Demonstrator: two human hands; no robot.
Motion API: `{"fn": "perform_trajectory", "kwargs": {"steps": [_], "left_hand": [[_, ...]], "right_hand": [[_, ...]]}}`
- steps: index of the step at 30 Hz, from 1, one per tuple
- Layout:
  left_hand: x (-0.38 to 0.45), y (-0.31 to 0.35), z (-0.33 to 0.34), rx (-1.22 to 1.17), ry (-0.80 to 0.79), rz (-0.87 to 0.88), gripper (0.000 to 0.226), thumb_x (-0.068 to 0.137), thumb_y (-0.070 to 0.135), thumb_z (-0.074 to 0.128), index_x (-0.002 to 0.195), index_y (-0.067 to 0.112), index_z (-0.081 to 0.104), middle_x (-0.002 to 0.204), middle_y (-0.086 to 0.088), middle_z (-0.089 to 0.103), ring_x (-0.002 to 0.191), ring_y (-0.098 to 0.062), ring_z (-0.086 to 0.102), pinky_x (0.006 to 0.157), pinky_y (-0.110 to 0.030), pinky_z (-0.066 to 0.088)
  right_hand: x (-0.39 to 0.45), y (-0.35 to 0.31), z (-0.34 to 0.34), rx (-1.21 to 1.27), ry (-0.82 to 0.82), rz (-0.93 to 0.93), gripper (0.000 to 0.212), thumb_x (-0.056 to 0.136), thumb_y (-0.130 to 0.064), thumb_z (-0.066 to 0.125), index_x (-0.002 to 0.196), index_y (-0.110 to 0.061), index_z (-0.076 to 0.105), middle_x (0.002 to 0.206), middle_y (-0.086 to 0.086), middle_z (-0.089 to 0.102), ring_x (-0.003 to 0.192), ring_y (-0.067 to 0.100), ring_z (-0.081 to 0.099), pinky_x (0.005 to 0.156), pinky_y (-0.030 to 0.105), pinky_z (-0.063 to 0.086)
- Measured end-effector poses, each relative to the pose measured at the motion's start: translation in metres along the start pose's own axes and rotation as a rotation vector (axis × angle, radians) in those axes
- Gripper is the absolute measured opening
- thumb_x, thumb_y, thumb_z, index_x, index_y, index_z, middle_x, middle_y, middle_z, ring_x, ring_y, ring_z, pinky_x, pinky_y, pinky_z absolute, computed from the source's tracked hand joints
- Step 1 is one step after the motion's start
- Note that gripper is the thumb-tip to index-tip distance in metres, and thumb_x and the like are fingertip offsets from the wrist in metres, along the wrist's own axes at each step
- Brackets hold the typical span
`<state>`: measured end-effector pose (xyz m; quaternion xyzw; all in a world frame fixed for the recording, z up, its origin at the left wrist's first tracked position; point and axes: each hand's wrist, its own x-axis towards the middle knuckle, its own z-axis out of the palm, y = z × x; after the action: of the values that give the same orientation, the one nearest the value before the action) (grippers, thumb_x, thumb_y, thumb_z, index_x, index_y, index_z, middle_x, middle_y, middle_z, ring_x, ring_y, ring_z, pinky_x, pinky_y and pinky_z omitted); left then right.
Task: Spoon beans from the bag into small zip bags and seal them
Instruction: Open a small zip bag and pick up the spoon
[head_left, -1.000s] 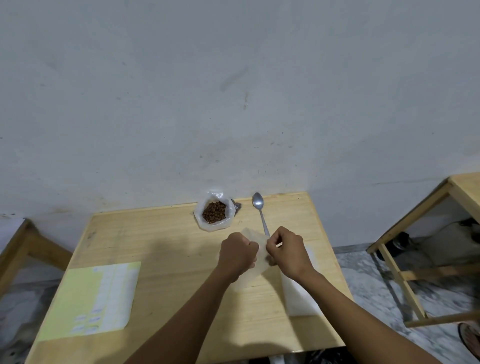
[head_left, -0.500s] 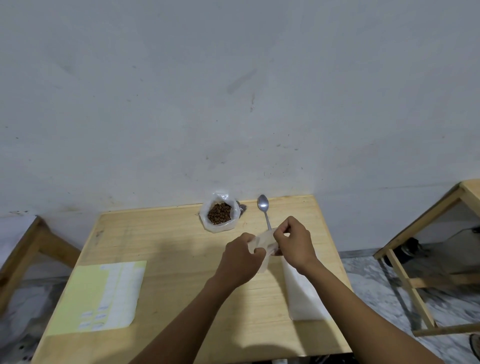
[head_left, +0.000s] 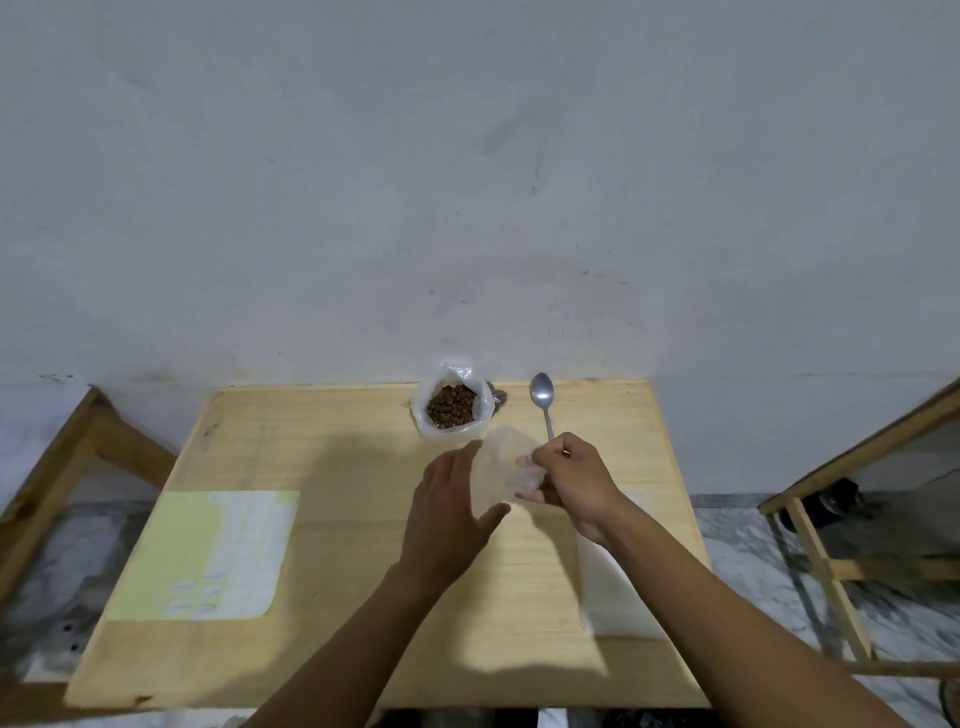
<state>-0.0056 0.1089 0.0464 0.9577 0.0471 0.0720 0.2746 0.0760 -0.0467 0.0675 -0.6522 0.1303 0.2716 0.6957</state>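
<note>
Head view: a clear zip bag (head_left: 501, 467) is held above the wooden desk (head_left: 332, 467), pinched by the right hand (head_left: 574, 480); the left hand (head_left: 452, 512) touches it with straight fingers. Behind stand the bean bag (head_left: 452, 405) and spoon (head_left: 543, 397), against a grey wall (head_left: 467, 182).
</note>
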Motion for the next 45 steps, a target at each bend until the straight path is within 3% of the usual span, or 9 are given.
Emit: {"fn": "perform_trajectory", "kwargs": {"steps": [4, 10, 16, 20, 25, 28, 31, 37, 45], "left_hand": [[0.006, -0.027, -0.013, 0.054, 0.059, -0.031, 0.072, 0.068, 0.048, 0.08, 0.128, 0.017, 0.055, 0.116, 0.002, 0.064, 0.107, -0.024, 0.06, 0.09, -0.035, 0.042], [0.022, -0.067, -0.045, 0.017, 0.044, -0.123, 0.076, 0.069, 0.061, 0.074, 0.131, 0.024, 0.05, 0.111, 0.007, 0.062, 0.103, -0.019, 0.059, 0.091, -0.038, 0.042], [0.032, -0.091, -0.067, -0.043, 0.045, -0.163, 0.086, 0.065, 0.078, 0.053, 0.134, 0.028, 0.048, 0.111, 0.01, 0.06, 0.102, -0.015, 0.056, 0.094, -0.04, 0.044], [0.038, -0.11, -0.076, -0.052, 0.037, -0.193, 0.085, 0.066, 0.079, 0.053, 0.135, 0.03, 0.047, 0.111, 0.01, 0.059, 0.102, -0.014, 0.055, 0.094, -0.038, 0.043], [0.045, -0.123, -0.08, -0.043, -0.001, -0.224, 0.086, 0.067, 0.078, 0.05, 0.137, 0.028, 0.046, 0.114, 0.009, 0.059, 0.105, -0.013, 0.053, 0.095, -0.036, 0.04], [0.048, -0.126, -0.079, -0.029, -0.033, -0.227, 0.085, 0.067, 0.076, 0.048, 0.137, 0.027, 0.047, 0.115, 0.009, 0.058, 0.105, -0.014, 0.053, 0.095, -0.036, 0.039], [0.051, -0.131, -0.078, -0.021, -0.07, -0.234, 0.085, 0.066, 0.075, 0.046, 0.135, 0.026, 0.048, 0.116, 0.007, 0.059, 0.106, -0.017, 0.054, 0.094, -0.038, 0.041], [0.055, -0.14, -0.076, -0.024, -0.13, -0.249, 0.072, 0.076, 0.055, 0.071, 0.137, 0.024, 0.045, 0.12, 0.003, 0.058, 0.11, -0.02, 0.054, 0.097, -0.04, 0.039], [0.063, -0.14, -0.076, -0.014, -0.119, -0.238, 0.07, 0.077, 0.051, 0.072, 0.137, 0.024, 0.045, 0.123, 0.003, 0.058, 0.112, -0.02, 0.053, 0.098, -0.04, 0.039]], "right_hand": [[0.013, 0.001, -0.006, -0.046, -0.081, 0.017, 0.016, 0.094, -0.02, 0.064, 0.083, -0.009, 0.062, 0.08, 0.009, 0.067, 0.061, 0.017, 0.062, 0.055, 0.025, 0.051], [0.075, 0.01, -0.016, -0.546, 0.307, -0.025, 0.018, 0.091, -0.019, 0.062, 0.081, -0.009, 0.074, 0.081, 0.013, 0.073, 0.069, 0.026, 0.066, 0.067, 0.037, 0.055], [0.109, 0.008, -0.003, -0.838, 0.396, -0.01, 0.025, 0.089, -0.023, 0.056, 0.067, -0.014, 0.063, 0.066, 0.004, 0.062, 0.064, 0.026, 0.062, 0.056, 0.028, 0.049], [0.122, 0.011, 0.008, -0.888, 0.457, 0.061, 0.022, 0.089, -0.03, 0.053, 0.073, -0.018, 0.064, 0.076, 0.005, 0.065, 0.068, 0.027, 0.066, 0.069, 0.034, 0.055], [0.134, 0.009, 0.014, -0.789, 0.503, 0.17, 0.018, 0.086, -0.023, 0.063, 0.074, -0.011, 0.059, 0.081, 0.006, 0.06, 0.086, 0.036, 0.066, 0.078, 0.044, 0.058], [0.139, 0.011, 0.014, -0.764, 0.545, 0.172, 0.026, 0.092, -0.024, 0.053, 0.103, -0.004, 0.067, 0.107, 0.017, 0.068, 0.101, 0.04, 0.065, 0.084, 0.046, 0.056], [0.131, 0.009, 0.009, -0.723, 0.536, 0.074, 0.028, 0.097, -0.023, 0.05, 0.114, -0.005, 0.062, 0.115, 0.016, 0.064, 0.106, 0.039, 0.06, 0.081, 0.039, 0.05], [0.097, -0.018, -0.006, -0.492, 0.449, -0.103, 0.019, 0.09, -0.012, 0.058, 0.107, -0.01, 0.063, 0.087, 0.008, 0.065, 0.068, 0.023, 0.057, 0.059, 0.03, 0.044], [0.07, -0.064, 0.016, -0.214, 0.394, -0.456, 0.006, 0.091, -0.008, 0.063, 0.097, -0.006, 0.064, 0.082, 0.012, 0.067, 0.066, 0.022, 0.068, 0.062, 0.03, 0.054]]}}
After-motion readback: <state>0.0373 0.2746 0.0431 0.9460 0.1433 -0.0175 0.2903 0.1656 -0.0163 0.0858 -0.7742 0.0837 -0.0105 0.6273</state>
